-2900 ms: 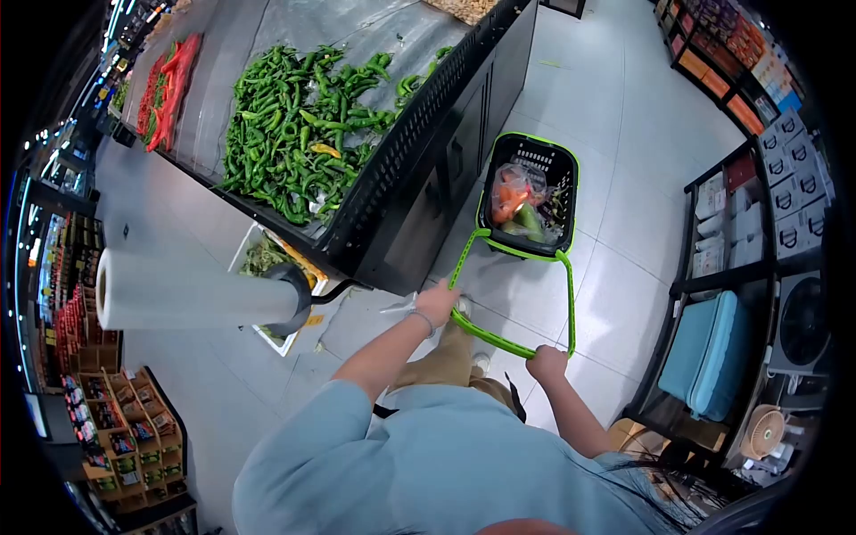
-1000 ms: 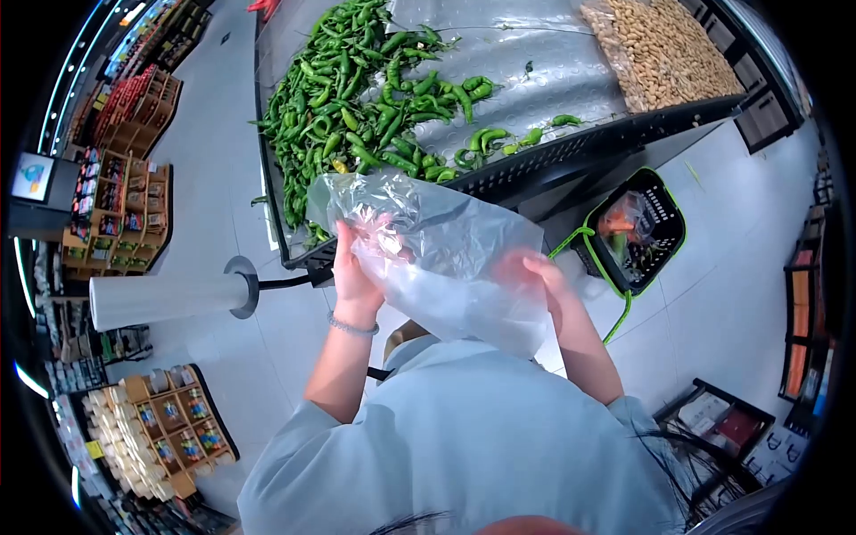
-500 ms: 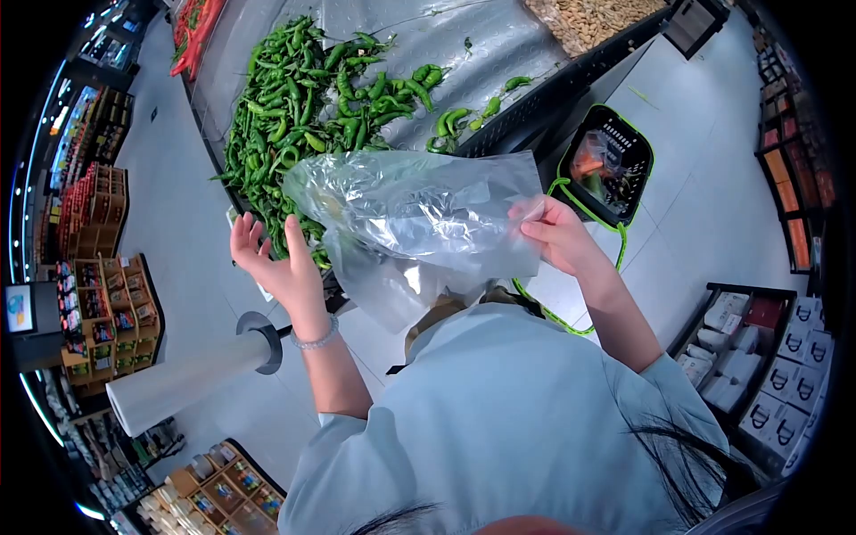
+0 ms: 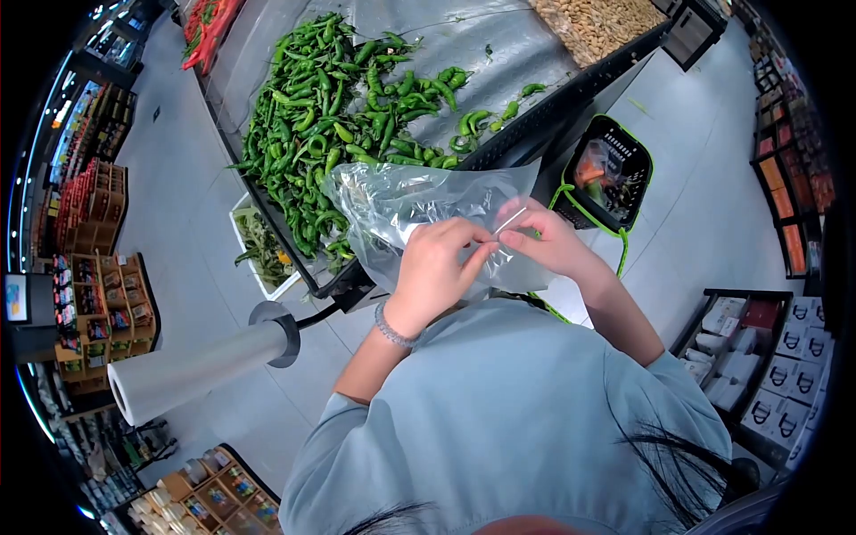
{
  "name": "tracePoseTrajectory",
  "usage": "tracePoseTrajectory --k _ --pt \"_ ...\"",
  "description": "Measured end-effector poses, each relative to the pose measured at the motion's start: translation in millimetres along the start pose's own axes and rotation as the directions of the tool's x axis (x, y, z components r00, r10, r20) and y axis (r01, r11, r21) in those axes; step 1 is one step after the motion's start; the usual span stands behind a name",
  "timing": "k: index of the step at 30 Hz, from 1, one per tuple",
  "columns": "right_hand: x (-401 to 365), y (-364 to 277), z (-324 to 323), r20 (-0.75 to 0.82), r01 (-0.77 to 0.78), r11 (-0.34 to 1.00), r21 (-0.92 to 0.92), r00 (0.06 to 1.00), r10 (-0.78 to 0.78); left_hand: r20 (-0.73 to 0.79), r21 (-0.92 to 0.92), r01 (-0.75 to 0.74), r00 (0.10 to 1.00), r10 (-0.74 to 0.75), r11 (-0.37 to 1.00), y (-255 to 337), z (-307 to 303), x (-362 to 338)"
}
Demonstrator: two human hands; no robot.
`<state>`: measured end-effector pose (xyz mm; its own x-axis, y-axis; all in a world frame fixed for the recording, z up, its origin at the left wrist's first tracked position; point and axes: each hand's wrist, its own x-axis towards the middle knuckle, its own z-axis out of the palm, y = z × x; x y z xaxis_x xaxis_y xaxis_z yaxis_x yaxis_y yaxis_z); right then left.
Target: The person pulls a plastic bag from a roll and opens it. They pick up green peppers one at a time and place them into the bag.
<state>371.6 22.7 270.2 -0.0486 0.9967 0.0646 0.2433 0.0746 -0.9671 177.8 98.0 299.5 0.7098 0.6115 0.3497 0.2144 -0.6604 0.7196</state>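
Note:
A clear plastic produce bag (image 4: 401,198) stretches out in front of me, wrinkled and flat-looking. My right hand (image 4: 539,236) pinches its right end between thumb and fingers. At that same end my left hand (image 4: 443,263), with a beaded bracelet on the wrist, has its thumb and fingertips closed together on the bag's edge. The fingertips of both hands nearly meet. Just beyond the bag lies a heap of green chili peppers (image 4: 299,134) on the display stand, partly covered by the bag's far left corner.
A roll of plastic bags (image 4: 201,370) sticks out at the left on a holder. A black shopping basket (image 4: 580,209) with green trim holds packed produce at the right. A white crate (image 4: 283,287) of greens stands by the stand's corner. Peanuts (image 4: 597,27) lie at the back.
My left hand has moved right from beside the bag, where it was open, to the bag's right edge by my right hand. The view has shifted slightly.

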Motion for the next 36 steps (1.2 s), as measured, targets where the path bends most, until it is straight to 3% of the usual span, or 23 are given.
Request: tracePoseTrajectory --k 3,6,9,12,15,18,23,27,30,33,36 --pt "-1.8 -1.0 -1.6 0.013 0.123 0.942 -0.311 0.992 -0.125 0.003 0.024 0.032 0.999 -0.032 0.999 -0.2 -6.5 -1.2" --pt "-4.0 -22.8 -5.1 -0.003 0.102 0.873 -0.476 0.993 -0.118 -0.031 0.036 -0.012 0.999 0.013 0.999 0.4 -11.2 -0.3" --pt "-2.4 -23.6 -2.7 -0.050 0.133 0.987 0.093 0.990 -0.129 -0.037 0.066 -0.015 0.999 0.017 0.998 1.6 -15.0 -2.4" --pt "-3.4 -34.8 -3.8 0.057 -0.216 0.855 0.471 0.975 0.215 -0.058 0.090 -0.022 0.998 0.028 0.996 5.3 -17.3 -2.0" --pt "-1.7 -32.2 -1.6 0.138 -0.291 0.850 0.439 0.957 0.257 -0.086 0.119 -0.016 0.996 0.027 0.993 10.9 -19.1 -1.2" --pt "-6.1 -25.6 3.5 0.166 -0.273 0.888 0.370 0.960 0.226 -0.079 0.174 -0.032 0.996 0.046 0.984 16.9 -22.4 -0.1" --pt "-8.1 -24.5 7.2 0.130 -0.051 0.989 0.136 0.991 0.033 -0.052 0.182 -0.037 0.998 0.047 0.983 22.1 -22.2 3.0" --pt "-8.8 -22.2 7.1 0.102 0.115 0.993 -0.022 0.988 -0.112 -0.024 0.114 -0.019 0.999 0.022 0.993 26.7 -19.8 4.4" --pt "-11.0 -34.6 5.6 0.090 0.074 0.996 0.041 0.993 -0.077 0.002 0.047 0.008 1.000 -0.008 0.999 30.6 -19.5 7.0" --pt "-11.5 -31.9 2.2 0.069 0.163 0.987 -0.008 0.984 -0.162 0.010 -0.004 0.006 1.000 -0.006 1.000 32.0 -16.2 9.2" --pt "-13.7 -36.6 0.5 0.048 0.069 0.996 0.048 0.996 -0.071 0.007 -0.040 -0.050 0.999 0.050 0.998 31.9 -13.3 12.4"
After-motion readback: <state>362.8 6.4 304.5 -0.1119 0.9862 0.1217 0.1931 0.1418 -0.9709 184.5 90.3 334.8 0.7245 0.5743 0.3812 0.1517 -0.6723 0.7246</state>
